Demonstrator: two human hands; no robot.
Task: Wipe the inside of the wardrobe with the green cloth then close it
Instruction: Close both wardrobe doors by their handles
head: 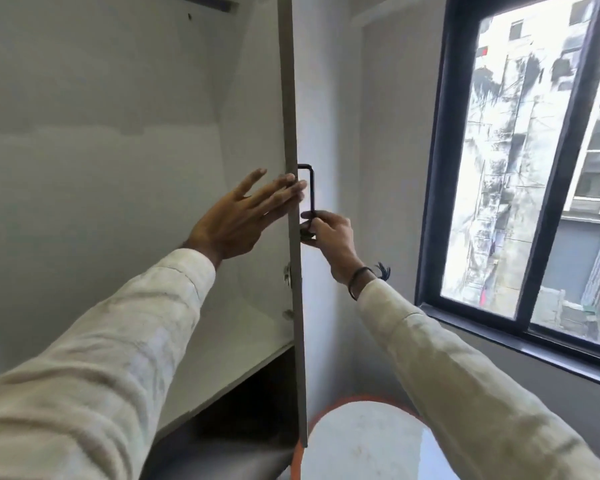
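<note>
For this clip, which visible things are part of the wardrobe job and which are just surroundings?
Part of the job:
- grey wardrobe door, open, seen edge-on
- black metal bar handle, pinched by the right hand
- left hand, flat on the door's inner side
- pale inner shelf

Surroundings:
- dark-framed window
- orange-rimmed round white top

No green cloth visible.

Matt grey door [293, 133], black metal handle [310, 188]

We see a dark-framed window [520, 174] on the right, with pale buildings [534, 133] showing through its glass. Below the window and to its left sits a round white surface with an orange rim [361, 441]. A plain white wall [388, 150] stands just left of the window.
</note>
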